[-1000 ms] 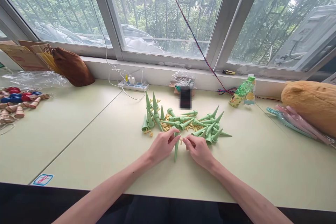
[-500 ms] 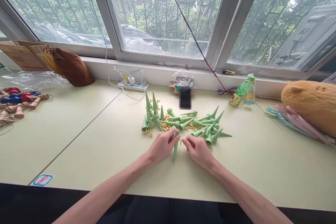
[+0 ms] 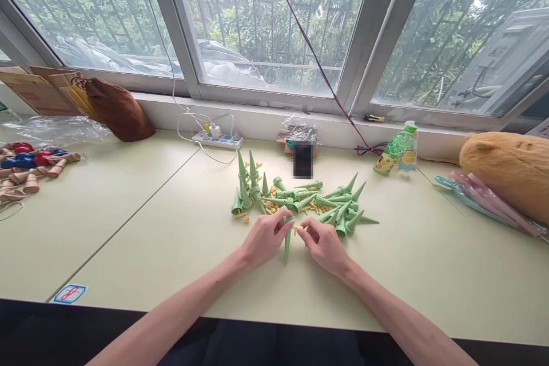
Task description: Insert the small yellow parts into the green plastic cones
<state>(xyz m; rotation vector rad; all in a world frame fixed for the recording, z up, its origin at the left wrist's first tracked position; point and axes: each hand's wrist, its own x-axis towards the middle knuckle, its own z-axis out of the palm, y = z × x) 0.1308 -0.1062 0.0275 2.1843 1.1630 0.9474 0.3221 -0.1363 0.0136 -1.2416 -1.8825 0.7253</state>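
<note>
My left hand (image 3: 266,237) is closed in a pinch round the upper end of a green plastic plant watering spike (image 3: 287,247), whose tip points down toward me. Between the fingertips of my right hand (image 3: 325,245) is a small yellow T-shaped valve (image 3: 297,228), close against the spike's side. Whether the valve sits in the spike's hole, I cannot tell. Just beyond my hands lies a heap of loose green spikes (image 3: 343,211) among small yellow valves (image 3: 271,206). Several spikes with yellow valves in them stand upright (image 3: 252,168) to the left of the heap.
A power strip (image 3: 218,139), a phone-like dark, blurred-out item (image 3: 302,160) and a green bottle (image 3: 395,150) are at the back. Wooden toys (image 3: 32,183) and a brown bag (image 3: 118,111) lie left. A plush toy (image 3: 506,168) and plastic-wrapped items (image 3: 489,200) lie right.
The yellow valve has turned in my right fingertips and shows more of its crossbar. My right fingers have shifted slightly; my left hand and the spike are almost unmoved.
</note>
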